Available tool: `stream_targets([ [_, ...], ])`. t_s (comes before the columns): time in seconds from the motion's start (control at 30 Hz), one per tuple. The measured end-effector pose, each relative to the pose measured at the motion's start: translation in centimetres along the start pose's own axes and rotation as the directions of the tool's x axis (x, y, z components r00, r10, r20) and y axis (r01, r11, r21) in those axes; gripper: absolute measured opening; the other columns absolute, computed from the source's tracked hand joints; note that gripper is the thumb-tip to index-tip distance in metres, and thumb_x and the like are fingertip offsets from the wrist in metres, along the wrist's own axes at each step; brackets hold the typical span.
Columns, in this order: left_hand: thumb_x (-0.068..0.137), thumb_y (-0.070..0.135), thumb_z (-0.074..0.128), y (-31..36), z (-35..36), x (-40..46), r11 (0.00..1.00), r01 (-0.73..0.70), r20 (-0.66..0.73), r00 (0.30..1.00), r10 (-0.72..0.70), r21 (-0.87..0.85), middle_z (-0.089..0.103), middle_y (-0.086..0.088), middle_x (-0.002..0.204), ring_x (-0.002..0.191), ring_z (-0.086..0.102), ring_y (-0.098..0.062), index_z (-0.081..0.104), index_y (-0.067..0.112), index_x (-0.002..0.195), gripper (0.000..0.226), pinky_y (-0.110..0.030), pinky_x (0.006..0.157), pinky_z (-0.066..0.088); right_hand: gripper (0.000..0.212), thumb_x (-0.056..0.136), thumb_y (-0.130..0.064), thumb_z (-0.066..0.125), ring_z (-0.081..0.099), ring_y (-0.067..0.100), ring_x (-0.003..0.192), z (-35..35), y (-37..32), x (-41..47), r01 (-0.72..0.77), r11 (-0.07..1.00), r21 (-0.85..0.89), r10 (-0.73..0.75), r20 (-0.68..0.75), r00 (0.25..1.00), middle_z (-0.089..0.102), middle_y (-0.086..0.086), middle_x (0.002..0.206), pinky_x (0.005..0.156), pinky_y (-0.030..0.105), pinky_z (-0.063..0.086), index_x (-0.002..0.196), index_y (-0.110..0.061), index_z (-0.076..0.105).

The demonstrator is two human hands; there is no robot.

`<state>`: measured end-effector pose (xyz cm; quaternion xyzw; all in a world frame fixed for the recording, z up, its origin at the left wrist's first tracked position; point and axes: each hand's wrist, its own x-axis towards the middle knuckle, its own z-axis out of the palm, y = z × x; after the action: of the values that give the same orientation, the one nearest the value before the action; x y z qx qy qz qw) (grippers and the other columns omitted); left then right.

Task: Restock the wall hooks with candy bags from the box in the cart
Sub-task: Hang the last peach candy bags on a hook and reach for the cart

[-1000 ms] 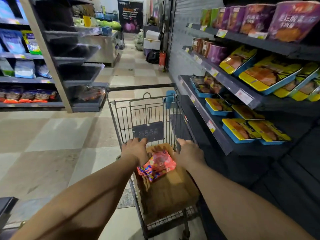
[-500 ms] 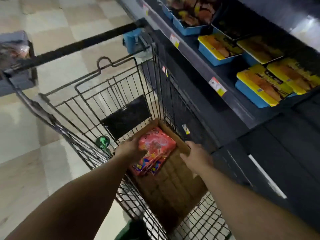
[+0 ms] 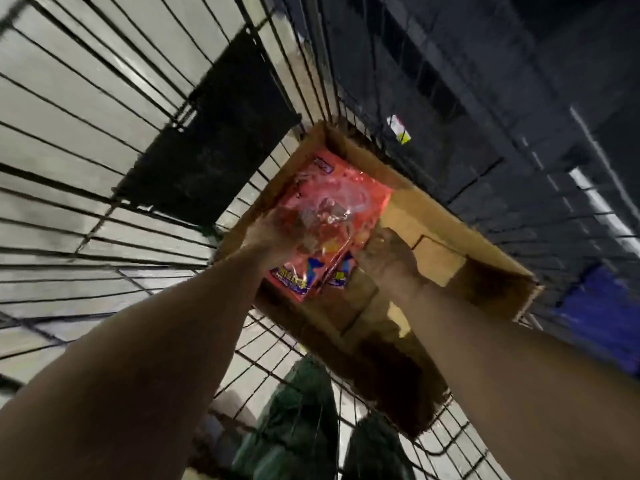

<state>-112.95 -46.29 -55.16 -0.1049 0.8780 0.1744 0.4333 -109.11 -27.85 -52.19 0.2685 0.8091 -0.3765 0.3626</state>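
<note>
Cardboard, brown and open at the top, is what both my arms reach down into: the box (image 3: 426, 216) sits on the wire floor of the cart (image 3: 104, 140), pushed into the cart's far right corner against the mesh wall. Inside it, toward the box's far left corner, lie the candy bags (image 3: 332, 216), red-orange and glossy with blue and yellow print along their near edge. At least two seem stacked, since a second printed edge peeks out below the top one, but the blur keeps me from counting.

My left hand (image 3: 273, 237) is on the left edge of the top bag, its fingers curled over the plastic and gripping it. My right hand (image 3: 388, 254) lies just beside the bags' near right corner, down in the box; its fingers are in shadow and smeared, so I cannot tell whether they are apart, together, or clamped on a bag.

Bare cardboard with its folded flaps shows to the right of the bags. A dark panel (image 3: 211, 147) hangs on the cart's far wall. Below the mesh near me I see my dark green shoes (image 3: 301, 420) on the pale floor (image 3: 69, 98).
</note>
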Motion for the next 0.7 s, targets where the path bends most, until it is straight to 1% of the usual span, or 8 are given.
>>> stream_targets([
  [0.07, 0.089, 0.055, 0.063, -0.3, 0.9, 1.8, 0.991, 0.068, -0.008, 0.998, -0.069, -0.119, 0.061, -0.006, 0.125, 0.108, 0.06, -0.029, 0.048, 0.018, 0.144, 0.068, -0.041, 0.089, 0.051, 0.05, 0.085, -0.048, 0.07, 0.063, 0.016, 0.103, 1.7, 0.4, 2.5, -0.039, 0.987, 0.154, 0.045, -0.033, 0.998, 0.066, -0.004, 0.12, 0.066, 0.013, 0.042, 0.125, -0.02, 0.059],
  [0.13, 0.092, 0.071, 0.044, -0.4, 2.0, 3.4, 0.968, 0.161, -0.011, 0.986, -0.166, -0.191, 0.057, -0.011, 0.136, 0.118, 0.056, -0.036, 0.035, 0.022, 0.152, 0.078, -0.044, 0.099, 0.045, 0.06, 0.075, -0.064, 0.07, 0.067, 0.014, 0.096, 2.9, 1.0, 4.6, -0.046, 0.962, 0.268, 0.065, -0.063, 0.996, 0.071, -0.007, 0.108, 0.064, 0.015, 0.045, 0.116, -0.022, 0.065],
  [0.23, 0.093, 0.075, 0.035, -0.1, 2.7, 4.5, 0.957, 0.208, -0.042, 0.974, -0.221, -0.201, 0.041, -0.02, 0.153, 0.139, 0.039, -0.042, 0.02, 0.022, 0.16, 0.086, -0.045, 0.115, 0.031, 0.055, 0.07, -0.049, 0.077, 0.068, 0.016, 0.089, 3.6, 0.6, 6.3, -0.071, 0.884, 0.462, 0.119, -0.076, 0.99, 0.073, 0.002, 0.102, 0.08, 0.033, 0.058, 0.112, -0.016, 0.067],
  [0.33, 0.074, 0.087, 0.043, -0.2, 2.8, 5.9, 0.955, 0.18, 0.004, 0.983, -0.185, -0.237, 0.057, -0.017, 0.139, 0.124, 0.056, -0.039, 0.042, 0.026, 0.15, 0.098, -0.046, 0.107, 0.046, 0.035, 0.06, -0.027, 0.088, 0.07, 0.019, 0.081, 3.3, 0.6, 7.0, -0.157, 0.77, 0.618, 0.251, -0.067, 0.966, 0.074, -0.002, 0.09, 0.077, 0.034, 0.06, 0.09, -0.02, 0.071],
  [0.43, 0.073, 0.084, 0.044, -0.1, 2.3, 6.0, 0.966, 0.147, 0.053, 0.989, -0.138, -0.211, 0.066, -0.013, 0.128, 0.114, 0.062, -0.035, 0.057, 0.026, 0.139, 0.089, -0.043, 0.101, 0.05, 0.019, 0.073, -0.004, 0.081, 0.071, 0.023, 0.079, 2.8, 1.8, 7.4, -0.252, 0.698, 0.67, 0.349, -0.011, 0.937, 0.073, 0.002, 0.082, 0.073, 0.042, 0.062, 0.082, -0.018, 0.072],
  [0.53, 0.088, 0.073, 0.051, 0.5, 2.3, 5.6, 0.977, 0.086, 0.025, 0.996, -0.082, -0.196, 0.064, -0.012, 0.129, 0.118, 0.058, -0.034, 0.063, 0.028, 0.133, 0.065, -0.042, 0.102, 0.048, 0.018, 0.084, -0.003, 0.072, 0.071, 0.02, 0.072, 2.5, 3.6, 7.3, -0.279, 0.65, 0.707, 0.388, 0.007, 0.922, 0.073, 0.005, 0.085, 0.068, 0.035, 0.061, 0.099, -0.015, 0.071],
  [0.63, 0.091, 0.057, 0.063, 1.2, 2.6, 5.6, 0.939, 0.048, 0.002, 0.999, -0.05, -0.341, 0.066, -0.009, 0.122, 0.103, 0.063, -0.027, 0.064, 0.018, 0.13, 0.055, -0.032, 0.085, 0.051, 0.013, 0.084, -0.008, 0.073, 0.07, 0.017, 0.068, 2.4, 4.9, 7.0, -0.263, 0.617, 0.742, 0.39, 0.001, 0.921, 0.073, 0.004, 0.079, 0.069, 0.036, 0.062, 0.093, -0.018, 0.071],
  [0.7, 0.088, 0.062, 0.063, 1.3, 2.7, 5.6, 0.924, 0.044, -0.034, 0.998, -0.062, -0.381, 0.064, -0.008, 0.124, 0.107, 0.064, -0.029, 0.053, 0.022, 0.139, 0.066, -0.037, 0.092, 0.054, 0.009, 0.085, -0.01, 0.071, 0.06, 0.007, 0.046, 2.1, 5.2, 7.0, -0.26, 0.591, 0.763, 0.379, 0.022, 0.925, 0.064, -0.003, 0.057, 0.049, 0.026, 0.053, 0.093, -0.015, 0.069],
])
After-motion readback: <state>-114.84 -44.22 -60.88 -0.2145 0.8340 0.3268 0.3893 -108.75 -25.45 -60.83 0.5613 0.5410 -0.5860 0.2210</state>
